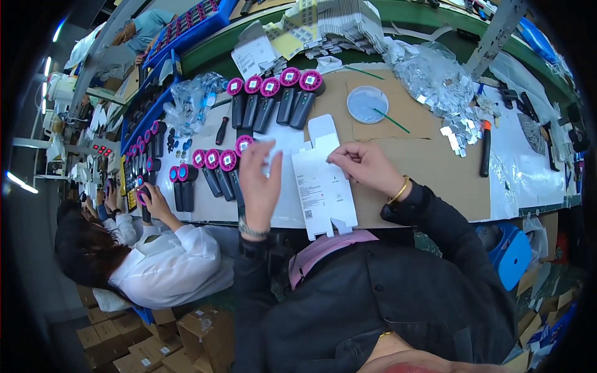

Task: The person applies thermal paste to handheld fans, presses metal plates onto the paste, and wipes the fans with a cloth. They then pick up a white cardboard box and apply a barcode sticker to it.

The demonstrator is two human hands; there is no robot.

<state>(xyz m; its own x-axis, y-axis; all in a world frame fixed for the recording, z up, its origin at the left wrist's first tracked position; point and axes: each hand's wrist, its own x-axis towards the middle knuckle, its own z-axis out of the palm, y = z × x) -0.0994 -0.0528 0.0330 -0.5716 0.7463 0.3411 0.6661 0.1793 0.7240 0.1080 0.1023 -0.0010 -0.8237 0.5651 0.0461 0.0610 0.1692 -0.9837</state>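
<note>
A flattened white box (323, 186) with printed panels and cut flaps lies at the near table edge, its lower end reaching over my lap. My right hand (367, 166) is over its upper right part, thumb and forefinger pinched together at the surface. What sits in that pinch, if anything, is too small to tell. To the left of the box my left hand (260, 183) is raised, fingers apart, holding nothing, slightly blurred. Behind it stand dark-handled devices with pink round heads (229, 160), partly covered by the hand.
More pink-headed devices (270, 87) lie farther back beside a screwdriver (221, 130). A round clear dish (367, 104) with a green stick (392, 120) rests on cardboard (429, 180). Silver labels (457, 137), an orange-tipped tool (485, 149) and stacked white boxes (351, 25) surround it. A co-worker (168, 267) sits left.
</note>
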